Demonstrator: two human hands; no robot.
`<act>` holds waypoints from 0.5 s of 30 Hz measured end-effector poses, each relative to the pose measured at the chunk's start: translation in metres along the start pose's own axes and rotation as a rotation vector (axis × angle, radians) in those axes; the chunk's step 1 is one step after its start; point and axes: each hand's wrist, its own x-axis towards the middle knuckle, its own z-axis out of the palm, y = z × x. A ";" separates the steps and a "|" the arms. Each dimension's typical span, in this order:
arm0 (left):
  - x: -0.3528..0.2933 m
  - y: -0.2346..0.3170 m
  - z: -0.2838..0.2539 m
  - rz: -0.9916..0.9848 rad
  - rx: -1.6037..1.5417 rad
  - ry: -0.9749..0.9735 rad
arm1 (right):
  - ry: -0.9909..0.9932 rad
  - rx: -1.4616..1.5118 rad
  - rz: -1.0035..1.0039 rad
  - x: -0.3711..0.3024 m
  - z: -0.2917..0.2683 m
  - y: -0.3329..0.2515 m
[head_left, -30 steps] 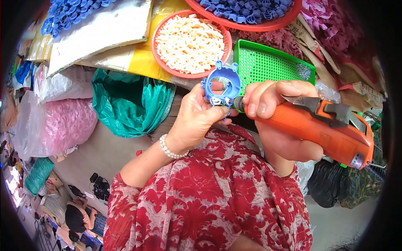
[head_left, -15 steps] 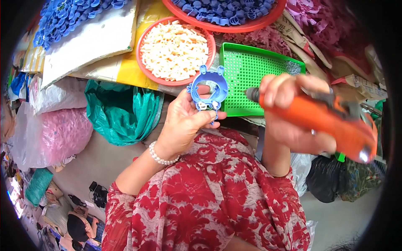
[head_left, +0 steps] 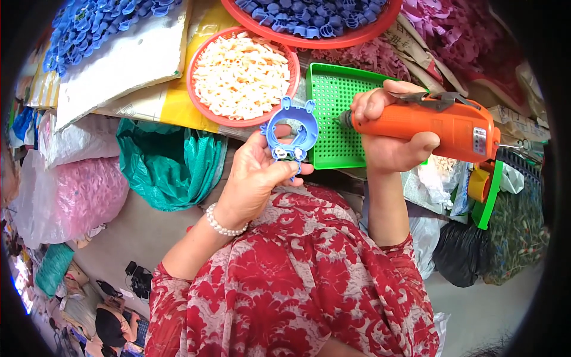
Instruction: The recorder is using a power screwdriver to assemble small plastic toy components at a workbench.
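Note:
My left hand [head_left: 247, 181] is closed on a blue plastic frame [head_left: 307, 140], pinching its lower end between thumb and fingers. The frame is ring-shaped, with two ear-like tabs at the top and two small white pieces [head_left: 279, 153] fitted near the bottom. My right hand [head_left: 383, 152] is wrapped round an orange electric screwdriver [head_left: 443, 126], whose dark tip points left. That tip is apart from the frame, above a green perforated tray [head_left: 333, 98]. The tray's right part is hidden behind my right hand and the tool.
A red basket [head_left: 191, 95] of small cream pieces stands beyond my left hand. A larger red basket [head_left: 321, 43] holds blue parts. Open green sack [head_left: 166, 172] and pink-filled bag [head_left: 89, 193] lie left; a black bag [head_left: 459, 253] sits right. Another person [head_left: 113, 327] is at lower left.
The screwdriver has swung up and leftward, its rear end rising so it lies nearly level. My left hand with the frame has shifted slightly left in the picture, as have the surroundings.

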 end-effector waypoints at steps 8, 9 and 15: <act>-0.001 0.000 -0.001 0.002 0.116 0.032 | 0.029 -0.040 0.020 -0.002 0.000 -0.001; -0.001 0.001 -0.001 0.003 0.115 0.032 | 0.025 -0.035 0.009 -0.002 0.000 -0.001; -0.003 0.006 0.000 -0.023 0.159 0.044 | -0.187 0.076 -0.117 0.004 0.005 -0.026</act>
